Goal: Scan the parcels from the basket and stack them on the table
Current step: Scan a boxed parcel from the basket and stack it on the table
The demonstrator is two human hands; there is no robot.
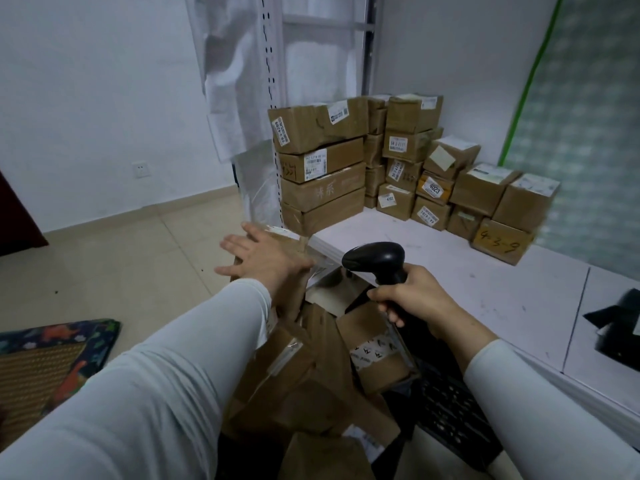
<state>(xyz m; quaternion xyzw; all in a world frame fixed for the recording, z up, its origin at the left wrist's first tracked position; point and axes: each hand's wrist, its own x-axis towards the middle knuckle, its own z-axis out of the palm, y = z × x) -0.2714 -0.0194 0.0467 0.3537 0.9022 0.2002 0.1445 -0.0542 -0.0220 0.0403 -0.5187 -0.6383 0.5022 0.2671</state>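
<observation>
Nearest the camera, a black lattice basket [450, 403] stood against the front of the white table [485, 289], heaped with brown cardboard parcels [294, 375] that lay tilted against one another. Above it, the person's right hand [412, 299] was clenched round the handle of a black barcode scanner [377, 259], whose head pointed left.

The left hand [263, 261] lay flat on a raised parcel [294, 296] just beside the table's near corner. Its fingers were straight and spread, pressing rather than gripping, and the thumb could not be seen.

That hold looked like the weak point. With only a palm on the cardboard, the parcel could have slid off the leaning heap, back into the basket or onto the tiled floor. A white label showed at its far upper edge, turned away from the scanner, so a read could have failed unless the parcel was turned.

Behind it, a pile of four long boxes [322, 164] rose at the table's left edge. A parcel swung up carelessly might have knocked that pile and sent it over the side.

Further back, smaller stacked parcels [408, 133] filled the corner by the wall, stepping down to a box marked 4-3-9 [502, 240] on the right.
</observation>
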